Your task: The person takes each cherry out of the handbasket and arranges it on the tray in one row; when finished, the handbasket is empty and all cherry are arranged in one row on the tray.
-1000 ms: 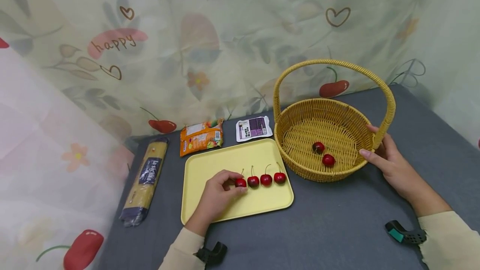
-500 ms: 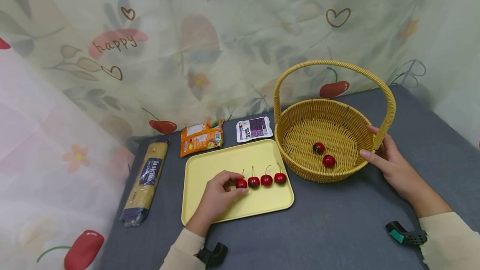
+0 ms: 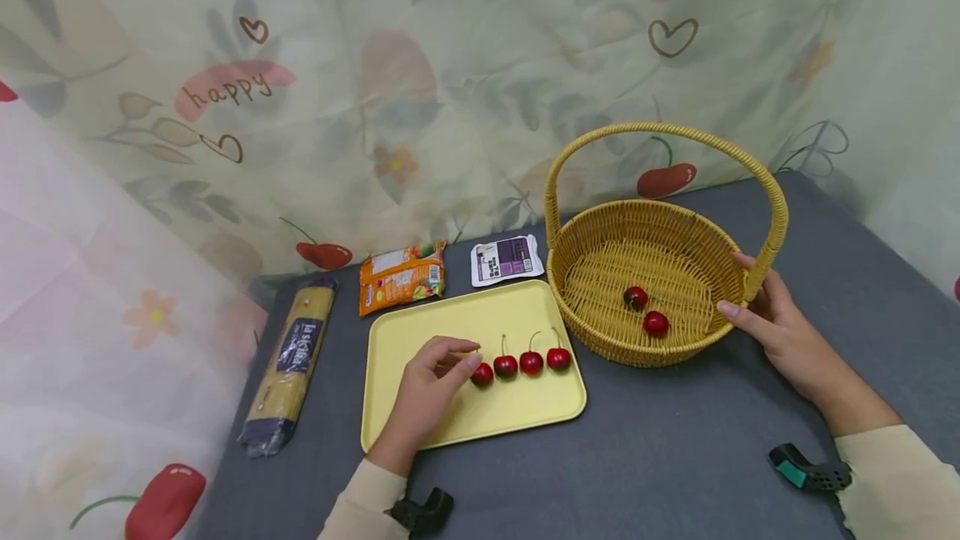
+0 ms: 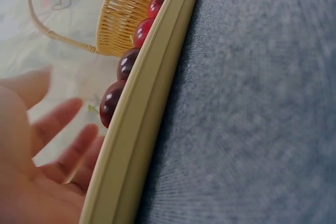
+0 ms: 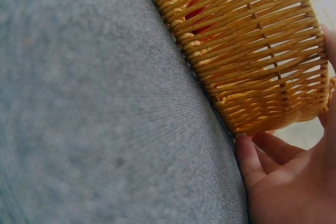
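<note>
Cherries (image 3: 506, 367), four of them, red and glossy with their stems up, sit in a row on a pale yellow tray (image 3: 420, 327) at the lower centre of the frame. Two more lie on the floor of a round wicker basket (image 3: 615, 347), right of centre. A person's left hand (image 3: 426, 386) reaches over the tray from the bottom of the frame to the leftmost cherry (image 3: 482, 375) of the row. The left wrist view shows its thumb and fingers parted, with no fruit between them; whether a fingertip brushes the stem, I cannot tell. At the right of the frame, the right hand (image 3: 783, 336) grips the basket's side by the foot of its handle, thumb over the rim.

As I read it, the step in hand is work on that end cherry, though I cannot say whether to pick it up or let it go. Taking it would call for a light pinch that spares its neighbour; leaving it, for a clean lift away. The basket is best held steady meanwhile. An orange packet (image 3: 402, 277) and a purple-and-white packet (image 3: 507, 260) lie behind the tray, and a long pasta pack (image 3: 291, 365) at its left.
</note>
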Motion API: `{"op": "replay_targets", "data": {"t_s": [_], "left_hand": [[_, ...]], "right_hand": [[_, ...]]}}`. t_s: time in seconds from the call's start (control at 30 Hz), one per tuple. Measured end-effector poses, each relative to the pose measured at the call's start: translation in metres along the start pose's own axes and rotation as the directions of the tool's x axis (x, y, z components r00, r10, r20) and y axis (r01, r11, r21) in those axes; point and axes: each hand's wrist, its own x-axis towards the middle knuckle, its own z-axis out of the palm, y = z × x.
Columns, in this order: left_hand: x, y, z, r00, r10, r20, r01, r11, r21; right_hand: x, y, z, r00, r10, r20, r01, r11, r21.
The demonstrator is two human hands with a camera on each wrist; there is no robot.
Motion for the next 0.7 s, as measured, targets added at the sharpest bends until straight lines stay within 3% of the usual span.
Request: {"op": "replay_targets", "data": {"t_s": [0.17,0.3,0.53,0.7], "left_hand": [[0.002,0.007,-0.003,0.998,0.019,-0.062,-0.023,0.998,-0.058],[0.004,0.018,-0.005,0.997,0.029,-0.070,-0.038,0.992,-0.119],[0.011,0.042,-0.006,0.998,0.057,-0.015,-0.059,0.977,-0.205],[0.021,0.066,-0.002,0.990,0.131,0.048,-0.114,0.956,-0.270]], "right_hand": [[0.000,0.000,0.000,1.000,0.001,-0.001,-0.001,1.000,-0.004],[0.000,0.002,0.000,1.000,0.005,-0.003,-0.005,1.000,-0.005],[0.000,0.002,0.001,1.000,0.004,0.002,-0.004,1.000,-0.005],[0.000,0.002,0.001,1.000,-0.011,0.000,0.011,1.000,-0.003]]}}
